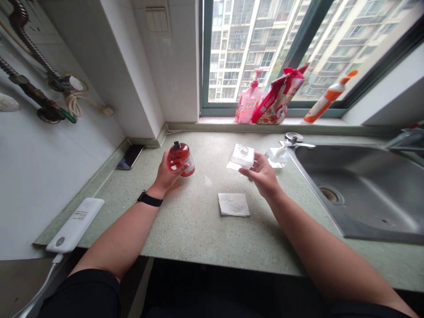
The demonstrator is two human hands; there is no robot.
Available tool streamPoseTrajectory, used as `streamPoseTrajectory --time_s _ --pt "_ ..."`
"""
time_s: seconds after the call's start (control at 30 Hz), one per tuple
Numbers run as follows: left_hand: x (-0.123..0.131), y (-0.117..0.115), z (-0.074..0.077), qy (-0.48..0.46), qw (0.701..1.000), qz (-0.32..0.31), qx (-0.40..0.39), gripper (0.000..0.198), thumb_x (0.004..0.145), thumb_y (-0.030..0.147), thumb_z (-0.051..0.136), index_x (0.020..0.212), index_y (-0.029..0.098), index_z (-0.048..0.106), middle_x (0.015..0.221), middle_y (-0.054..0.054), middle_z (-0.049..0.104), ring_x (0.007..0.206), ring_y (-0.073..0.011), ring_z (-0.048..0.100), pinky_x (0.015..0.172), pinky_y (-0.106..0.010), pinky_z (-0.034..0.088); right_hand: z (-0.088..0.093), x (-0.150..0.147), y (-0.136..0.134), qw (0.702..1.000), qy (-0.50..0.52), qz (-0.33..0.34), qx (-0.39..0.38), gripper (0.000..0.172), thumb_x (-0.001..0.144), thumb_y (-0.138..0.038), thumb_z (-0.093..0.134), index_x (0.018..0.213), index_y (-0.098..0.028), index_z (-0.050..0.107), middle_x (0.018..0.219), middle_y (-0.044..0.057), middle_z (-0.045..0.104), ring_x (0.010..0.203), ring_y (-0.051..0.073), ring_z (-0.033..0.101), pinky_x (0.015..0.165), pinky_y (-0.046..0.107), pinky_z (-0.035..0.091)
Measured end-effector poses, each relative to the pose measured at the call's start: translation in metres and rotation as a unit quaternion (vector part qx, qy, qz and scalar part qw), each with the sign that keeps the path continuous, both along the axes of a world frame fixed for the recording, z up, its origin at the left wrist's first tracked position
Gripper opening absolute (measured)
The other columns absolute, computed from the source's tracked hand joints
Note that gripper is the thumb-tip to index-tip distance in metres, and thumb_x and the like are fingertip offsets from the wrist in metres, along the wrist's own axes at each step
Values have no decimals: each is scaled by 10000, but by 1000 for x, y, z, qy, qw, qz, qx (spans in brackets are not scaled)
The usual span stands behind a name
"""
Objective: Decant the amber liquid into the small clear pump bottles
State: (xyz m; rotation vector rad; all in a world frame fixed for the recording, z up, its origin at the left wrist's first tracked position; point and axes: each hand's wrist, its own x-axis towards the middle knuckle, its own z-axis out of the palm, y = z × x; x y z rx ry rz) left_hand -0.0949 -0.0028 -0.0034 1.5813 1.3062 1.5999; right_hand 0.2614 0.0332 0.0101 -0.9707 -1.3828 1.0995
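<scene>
My left hand (170, 170) is wrapped round a red-brown translucent bottle (186, 155) with a dark, narrow neck and a pale label. The bottle is roughly upright over the counter. In my right hand (263, 174) is a clear square bottle (243, 155) with a round neck on its top face, gripped at its right side between thumb and fingers. Just behind that hand, by the sink, stands a clear container with a white pump (280, 154), partly hidden. A folded white paper towel (233, 204) lies on the counter between my forearms.
The speckled counter (185, 229) meets a steel sink (364, 194) on the right. A phone (130, 157) and a cabled white power bank (76, 224) lie left. On the windowsill stand a pink pump bottle (248, 104), a red bag (280, 97) and an orange-white bottle (326, 100).
</scene>
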Motion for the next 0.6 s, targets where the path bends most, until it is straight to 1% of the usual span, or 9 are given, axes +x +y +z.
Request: streamPoseTrajectory --time_s 0.1,0.2,0.27,0.37,0.47,0.53,0.6 --pt "16 -8 5 22 999 -23 -1 800 793 548 909 1459 284 554 1405 -119 690 1245 -293 708 1059 -471 587 2 1 1 1000 1 -7 6 773 598 -484 1002 1243 -307 617 1257 71 731 1121 300 730 1013 539 628" --pt "35 -12 14 53 997 -53 0 811 817 567 887 1492 276 543 1405 -129 692 1195 -290 724 1062 -485 583 2 3 4 1000 5 -21 14 770 591 -486 1003 1232 -308 617 1242 71 725 1130 305 721 1033 562 612" --pt "46 -12 21 90 994 -65 1 830 813 562 894 1505 276 538 1404 -125 697 1206 -296 718 1066 -492 581 1 5 7 999 6 -30 20 773 587 -501 1001 1226 -310 612 1246 70 718 1146 310 712 1056 582 594" --pt "62 -9 29 138 987 -82 -2 852 811 565 896 1521 280 520 1416 -125 697 1259 -313 693 1097 -508 558 0 8 10 998 -1 -46 37 779 589 -528 994 1226 -317 600 1310 72 693 1197 320 690 1098 605 560" --pt "77 -6 28 151 985 -80 -9 843 818 589 884 1505 268 515 1420 -136 694 1259 -321 691 1102 -515 547 0 10 11 996 -11 -60 60 784 601 -545 983 1240 -317 590 1349 80 671 1212 320 680 1108 604 548" --pt "86 -5 25 153 986 -63 -8 807 826 611 869 1471 259 537 1403 -140 699 1224 -319 703 1085 -509 552 -1 12 12 994 -26 -72 77 782 624 -556 968 1260 -316 582 1368 87 658 1210 314 676 1106 595 547" --pt "94 -5 20 160 986 -37 5 794 827 630 862 1454 252 555 1401 -144 696 1231 -325 698 1092 -508 541 -3 14 11 991 -50 -87 94 781 654 -571 947 1290 -315 573 1391 92 644 1213 307 672 1101 586 548"
